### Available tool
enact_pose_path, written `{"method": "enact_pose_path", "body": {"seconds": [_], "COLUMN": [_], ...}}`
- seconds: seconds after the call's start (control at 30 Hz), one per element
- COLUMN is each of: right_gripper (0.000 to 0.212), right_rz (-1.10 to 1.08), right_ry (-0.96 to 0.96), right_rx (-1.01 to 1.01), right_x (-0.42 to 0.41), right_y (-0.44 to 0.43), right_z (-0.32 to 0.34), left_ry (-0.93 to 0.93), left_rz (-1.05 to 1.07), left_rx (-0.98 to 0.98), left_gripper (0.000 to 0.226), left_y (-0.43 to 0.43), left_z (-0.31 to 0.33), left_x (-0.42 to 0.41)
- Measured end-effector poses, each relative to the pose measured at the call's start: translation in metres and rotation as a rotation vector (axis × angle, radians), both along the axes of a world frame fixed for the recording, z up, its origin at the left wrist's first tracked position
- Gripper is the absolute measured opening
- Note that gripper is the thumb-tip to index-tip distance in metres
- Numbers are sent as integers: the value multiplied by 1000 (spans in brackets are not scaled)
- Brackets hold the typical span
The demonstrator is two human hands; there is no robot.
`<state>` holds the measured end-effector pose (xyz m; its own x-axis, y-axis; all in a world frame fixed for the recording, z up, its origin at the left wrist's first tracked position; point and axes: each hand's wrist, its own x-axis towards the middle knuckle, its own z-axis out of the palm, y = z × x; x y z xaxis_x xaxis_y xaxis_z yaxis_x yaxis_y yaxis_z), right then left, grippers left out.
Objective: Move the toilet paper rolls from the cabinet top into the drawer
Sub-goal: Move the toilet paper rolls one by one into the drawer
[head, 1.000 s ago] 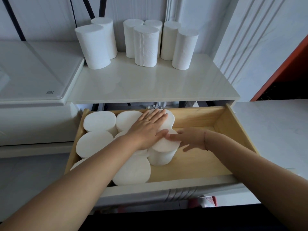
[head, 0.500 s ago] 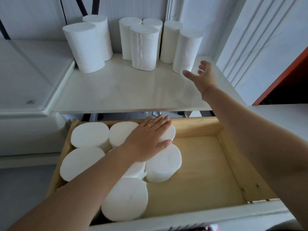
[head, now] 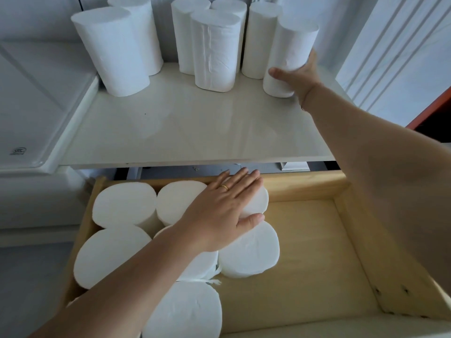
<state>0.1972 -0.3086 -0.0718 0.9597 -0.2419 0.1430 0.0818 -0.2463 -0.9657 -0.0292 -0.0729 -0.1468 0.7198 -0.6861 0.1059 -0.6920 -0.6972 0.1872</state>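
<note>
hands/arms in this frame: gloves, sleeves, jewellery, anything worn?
No gloves, and no sleeves in view: both forearms are bare as far as the frame shows. The left hand wears a thin gold-coloured ring on one finger. The right hand has a thin dark band at the wrist, too small to identify.

Our right hand (head: 300, 76) grips the lower side of a roll (head: 290, 50) standing upright on the cabinet top (head: 183, 132), thumb across its front and fingers behind, and six other rolls (head: 214, 50) stand upright to that hand's left. Our left hand (head: 219, 215), a ring (head: 225, 187) on one finger, lies flat with straight fingers on the packed rolls (head: 249, 250) set on end in the open drawer (head: 305, 189), nearer us than the right hand, with bare wood to its right.
</note>
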Motion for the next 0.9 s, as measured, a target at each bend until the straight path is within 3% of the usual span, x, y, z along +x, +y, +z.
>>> {"method": "enact_pose_path", "body": {"seconds": [0.27,0.57,0.9], "right_gripper": [99,89,78], "right_rz": [60,254,283], "right_ry": [26,19,44], "right_rx": [-10,-43,-44], "right_x": [-15,-108,-187], "right_y": [3,-1,-4], "right_z": [-2,-1,-1], "left_ry": [10,28,28], "left_rz": [-3,12,69], "left_rx": [7,39,94], "left_gripper": [67,67,64], "left_y": [0,-1,-2], "left_z": [1,1,6], "left_x": [1,3,-5]}}
